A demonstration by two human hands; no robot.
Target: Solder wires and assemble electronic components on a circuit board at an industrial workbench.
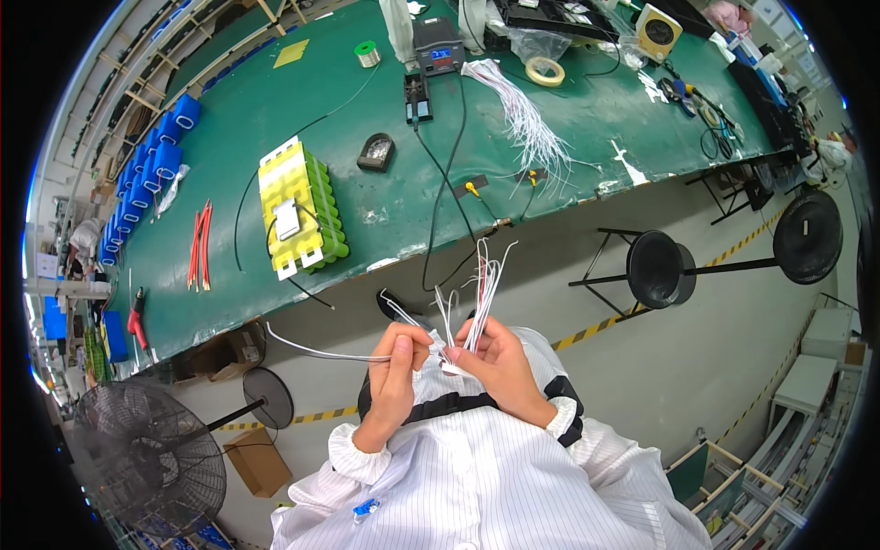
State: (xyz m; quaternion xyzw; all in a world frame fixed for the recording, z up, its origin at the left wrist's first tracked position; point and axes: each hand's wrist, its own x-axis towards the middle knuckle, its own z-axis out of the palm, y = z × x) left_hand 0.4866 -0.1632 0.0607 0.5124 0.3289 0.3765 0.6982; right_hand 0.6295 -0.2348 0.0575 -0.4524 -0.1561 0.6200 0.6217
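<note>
Two hands, left hand [396, 365] fingers pinching one white wire [312, 351], right hand [495, 359] gripping wire bundle [483, 291]

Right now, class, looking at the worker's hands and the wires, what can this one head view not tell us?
- White wire bundle: its lower ends are hidden in the right hand.
- Small white connector: too small, and fingers cover it.
- Single white wire: its end is hidden by the left hand.
- Soldering station: its display is too small to read.

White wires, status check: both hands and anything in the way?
Left hand pinching one wire. Right hand gripping white wire bundle. Nothing between them.
</note>
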